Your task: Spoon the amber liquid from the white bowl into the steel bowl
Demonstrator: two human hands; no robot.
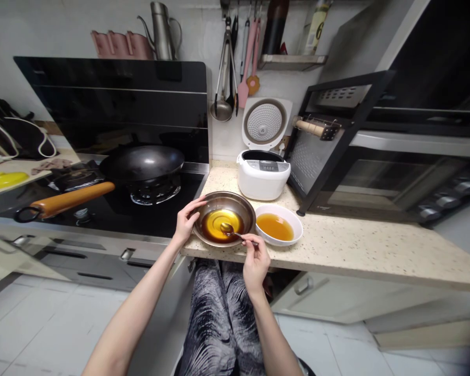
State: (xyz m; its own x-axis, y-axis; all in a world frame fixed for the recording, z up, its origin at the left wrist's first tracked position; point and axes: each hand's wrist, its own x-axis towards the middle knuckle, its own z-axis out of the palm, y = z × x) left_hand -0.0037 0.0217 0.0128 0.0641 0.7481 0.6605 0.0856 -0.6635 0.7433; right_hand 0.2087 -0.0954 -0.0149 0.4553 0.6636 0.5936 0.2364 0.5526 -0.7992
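A metal bowl (221, 198) with golden-brown liquid stands at the counter's front edge. My left hand (185, 221) grips its left rim, thumb and fingers closed on the edge. My right hand (256, 261) pinches the handle of a metal spoon (227, 228), whose head is at the liquid inside the bowl. Close against the bowl's right side is a white bowl (295, 223) containing amber liquid. Neither hand touches the white bowl.
Behind the bowls sits a white rice cooker (263, 180), lid raised. A black wok (144, 162) rests on the stove at left, its wooden handle (76, 198) pointing towards me. An oven (384, 183) stands at right. Utensils (245, 78) hang on the wall.
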